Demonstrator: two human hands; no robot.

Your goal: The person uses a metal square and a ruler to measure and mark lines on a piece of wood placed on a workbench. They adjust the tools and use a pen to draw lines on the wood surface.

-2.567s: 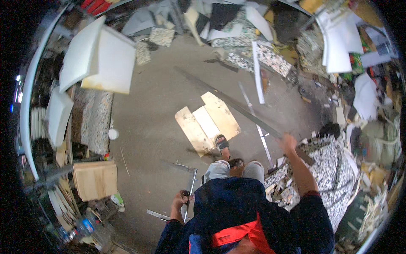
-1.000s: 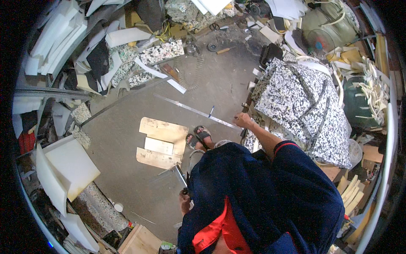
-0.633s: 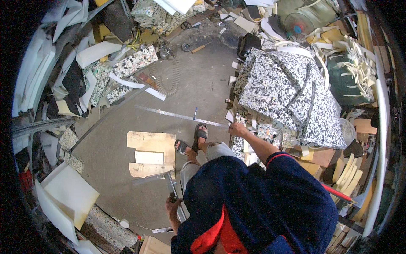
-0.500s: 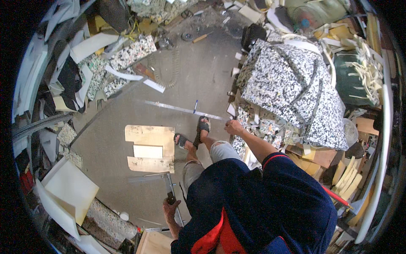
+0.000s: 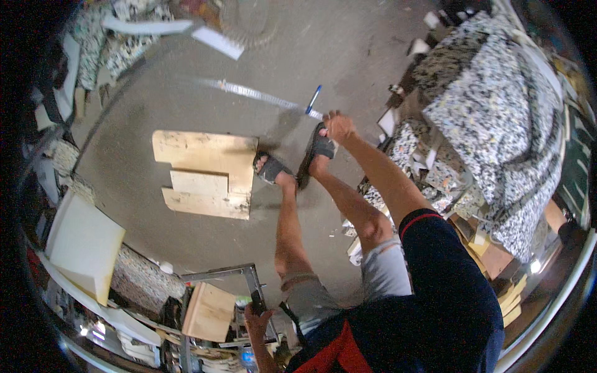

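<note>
My left hand [image 5: 257, 318] grips the dark part of an angled metal frame [image 5: 254, 280] at the lower middle, beside my left leg. My right hand [image 5: 337, 128] is closed on the near end of a long silver ruler [image 5: 262, 97], above my right sandalled foot [image 5: 322, 145]. A blue-and-white pen-like piece [image 5: 313, 99] sits crosswise at the ruler, near that end. A plywood piece [image 5: 205, 146] with notches lies on the floor left of my feet, with a paler rectangular board [image 5: 198, 182] in its middle.
Speckled foam [image 5: 485, 118] is heaped on my right among offcuts. White foam sheets [image 5: 85, 239] and a speckled foam roll [image 5: 146, 276] lie on the left, with more strips [image 5: 149, 26] at upper left. Wooden boards [image 5: 207, 311] stand at lower left, beside my left hand.
My view has tilted, bringing more of my bare legs into sight. My right arm reaches farther up the picture with the ruler. The plywood and ruler appear higher in the frame.
</note>
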